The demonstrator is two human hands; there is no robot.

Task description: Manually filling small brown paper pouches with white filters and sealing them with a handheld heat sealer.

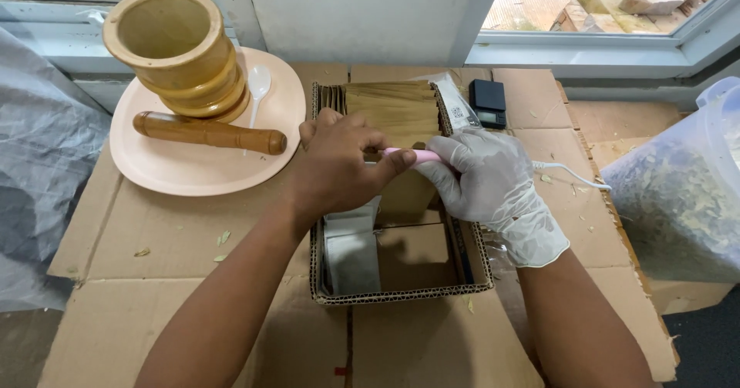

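My bare left hand (343, 164) and my right hand (486, 176), which wears a white glove, meet over a shallow cardboard box (401, 292). Both pinch a slim pink tool (412, 154) with a white cord (574, 176) trailing right. A brown paper pouch (405, 195) stands just under the hands, partly hidden by them. A row of brown pouches (389, 104) fills the box's far end. Grey-white pouches (351, 253) lie at its near left.
A wooden mortar (181, 53), pestle (208, 132) and white spoon (258, 83) sit on a peach plate (193, 172) at the back left. A small black scale (489, 101) is behind the box. A plastic container of dried leaves (682, 195) stands at right. Flattened cardboard (193, 280) covers the surface.
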